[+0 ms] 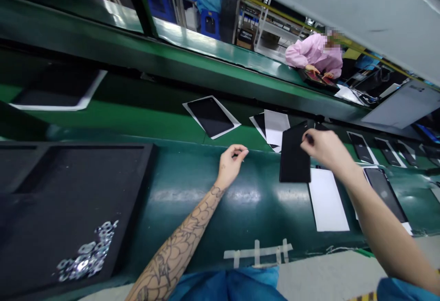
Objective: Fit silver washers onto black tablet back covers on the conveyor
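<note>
One black panel hangs from the right hand, left hand pinched narrow, apart.

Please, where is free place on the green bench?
Bare bench: between the black tray and left forearm, and between that forearm and the white sheet, above the tape strips. Crowded: around the right hand and its black panel.

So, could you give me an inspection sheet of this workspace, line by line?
Surface: glossy green bench, tape strips near its front edge.
Things: black panel in the right hand; white sheet nearby.
Clutter: small shiny parts heaped in a black tray.
Hands: right gripping; left hand pinched, any contents unclear.
Cables: nothing seen near the hands; far right too blurred.
Surroundings: person in pink at the far bench, blue stool behind.
</note>
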Available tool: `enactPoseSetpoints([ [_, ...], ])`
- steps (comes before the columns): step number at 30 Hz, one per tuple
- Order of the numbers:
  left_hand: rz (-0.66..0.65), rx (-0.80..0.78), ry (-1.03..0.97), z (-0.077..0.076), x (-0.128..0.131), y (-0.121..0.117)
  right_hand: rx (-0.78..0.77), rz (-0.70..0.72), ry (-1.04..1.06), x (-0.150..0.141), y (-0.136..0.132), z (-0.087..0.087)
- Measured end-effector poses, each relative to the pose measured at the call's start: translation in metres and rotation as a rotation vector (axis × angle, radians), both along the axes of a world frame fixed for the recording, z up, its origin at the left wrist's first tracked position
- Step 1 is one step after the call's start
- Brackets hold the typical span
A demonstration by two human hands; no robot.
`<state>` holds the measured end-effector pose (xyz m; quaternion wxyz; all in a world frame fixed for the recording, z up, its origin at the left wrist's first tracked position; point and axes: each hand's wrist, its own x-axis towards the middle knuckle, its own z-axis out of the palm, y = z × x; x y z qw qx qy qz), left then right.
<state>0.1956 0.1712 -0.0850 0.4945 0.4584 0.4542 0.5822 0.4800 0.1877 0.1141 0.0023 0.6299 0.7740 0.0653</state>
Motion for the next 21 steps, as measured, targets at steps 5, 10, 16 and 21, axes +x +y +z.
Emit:
enactPoseSetpoints([
  [5, -0.01, -0.058, 0.05, 0.007, -0.061, -0.016, -0.338, 0.23, -0.001, -0.14, -0.094, -0.061],
  [10, -0.127, -0.128, 0.353, 0.012, -0.104, -0.044, -0.408, 0.32, 0.358, -0.177, -0.071, -0.13],
  [16, -0.296, -0.126, 0.643, 0.023, -0.103, -0.047, 0.021, -0.378, 0.457, -0.008, 0.075, -0.133],
  [21, -0.35, -0.08, 0.756, 0.029, -0.081, -0.031, -0.072, -0.534, 0.388, 0.082, 0.126, -0.159],
])
